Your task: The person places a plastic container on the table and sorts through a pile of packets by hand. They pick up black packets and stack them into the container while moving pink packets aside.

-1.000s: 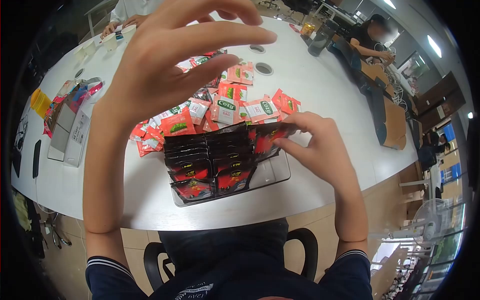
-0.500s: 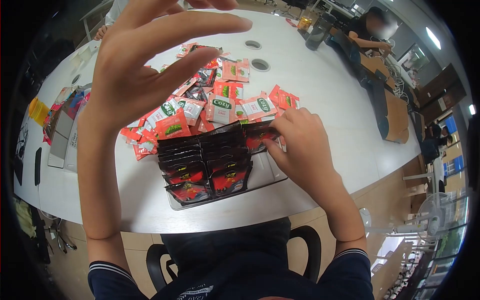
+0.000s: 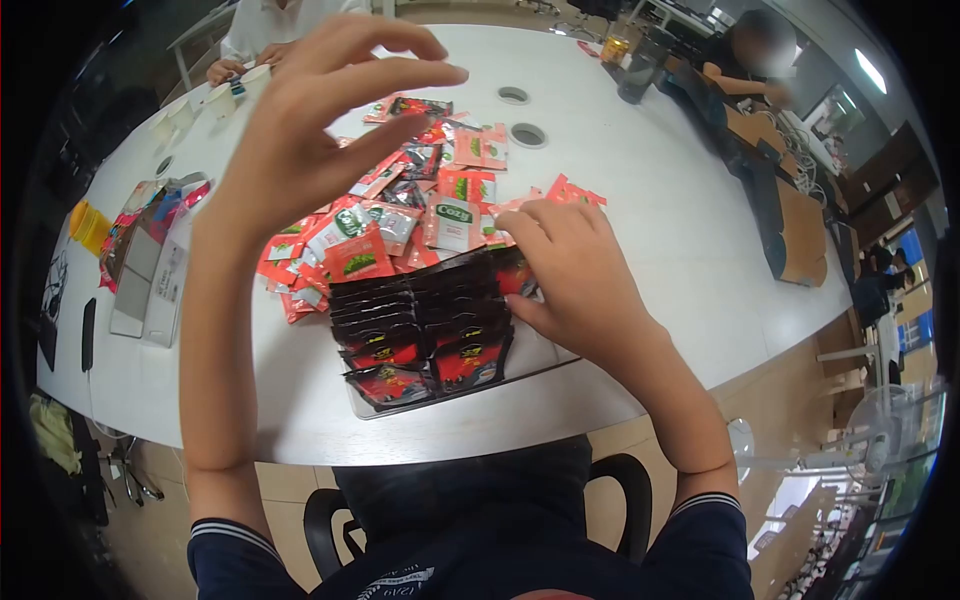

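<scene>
My left hand [image 3: 290, 135] is raised over the left of the table, fingers spread and curved, with nothing in it. At the back right of the packed rows, my right hand [image 3: 585, 275] has its thumb and fingers closed around a black-and-red sachet [image 3: 513, 277]. Two columns of black sachets [image 3: 470, 362] stand close together, overlapping, in a shallow tray [image 3: 545, 358]. The tray's right part shows bare beside them. Behind it spreads a loose pile of pink Cozy sachets [image 3: 455, 222], with a few dark ones [image 3: 422, 160] mixed in.
Left on the table are an opened box [image 3: 165, 300], a yellow-capped container [image 3: 88, 225] and a black phone-like object [image 3: 89, 335]. Paper cups [image 3: 220, 100] stand near another person's hands [image 3: 225, 72]. A dark tumbler [image 3: 638, 80] and cardboard pieces [image 3: 790, 225] lie toward the right edge.
My right hand has shifted left against the sachet columns, its fingers still around the sachet. My left hand has lowered slightly and remains spread. The whole view has shifted a little.
</scene>
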### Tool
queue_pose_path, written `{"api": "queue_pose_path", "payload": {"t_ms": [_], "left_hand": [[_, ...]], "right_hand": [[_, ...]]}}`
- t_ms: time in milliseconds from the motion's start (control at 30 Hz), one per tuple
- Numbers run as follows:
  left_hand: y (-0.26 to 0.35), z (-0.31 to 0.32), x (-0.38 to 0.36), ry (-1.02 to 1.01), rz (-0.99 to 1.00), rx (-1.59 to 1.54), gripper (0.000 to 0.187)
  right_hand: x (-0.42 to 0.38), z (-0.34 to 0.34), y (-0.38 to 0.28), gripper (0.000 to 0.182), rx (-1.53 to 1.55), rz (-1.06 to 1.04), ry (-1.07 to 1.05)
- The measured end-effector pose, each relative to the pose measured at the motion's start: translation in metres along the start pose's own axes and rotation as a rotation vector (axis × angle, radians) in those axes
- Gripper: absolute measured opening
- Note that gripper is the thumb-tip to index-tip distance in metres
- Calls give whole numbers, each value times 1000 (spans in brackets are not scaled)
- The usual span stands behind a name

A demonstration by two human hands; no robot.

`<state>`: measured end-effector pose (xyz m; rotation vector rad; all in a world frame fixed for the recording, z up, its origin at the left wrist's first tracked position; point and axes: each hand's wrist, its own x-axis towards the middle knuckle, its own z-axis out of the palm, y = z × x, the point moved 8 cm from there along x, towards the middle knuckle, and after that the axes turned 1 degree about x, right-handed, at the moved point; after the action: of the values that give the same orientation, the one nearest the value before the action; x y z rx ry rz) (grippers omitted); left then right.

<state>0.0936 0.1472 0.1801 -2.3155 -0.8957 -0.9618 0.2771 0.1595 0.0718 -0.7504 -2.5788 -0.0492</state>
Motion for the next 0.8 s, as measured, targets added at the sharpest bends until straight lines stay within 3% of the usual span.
{"api": "queue_pose_path", "payload": {"t_ms": [33, 100, 267, 333, 367, 467, 567, 800], "left_hand": [[-6, 4, -4, 3, 21, -9, 35], [-32, 30, -22, -103, -131, -156, 32], [-95, 100, -101, -529, -738, -183, 51], [-89, 128, -110, -662, -813, -373, 52], [-84, 145, -112, -708, -745, -432, 51], [-79, 169, -113, -424, -423, -129, 46], [-76, 170, -109, -419, -530, -9, 44], [-65, 171, -98, -324, -411, 275, 19]], "right_hand": [[-1, 0, 1, 75, 24, 15, -20], [-3, -3, 4, 77, 77, 32, -52], [-5, -36, 35, 71, 311, 122, 63], [-7, -39, 56, 58, 421, 188, 144], [-10, -32, 69, 55, 445, 220, 163], [-13, -14, 91, 45, 493, 283, 201], [-14, -10, 90, 39, 487, 288, 209], [-13, -9, 95, 34, 475, 275, 258]]}}
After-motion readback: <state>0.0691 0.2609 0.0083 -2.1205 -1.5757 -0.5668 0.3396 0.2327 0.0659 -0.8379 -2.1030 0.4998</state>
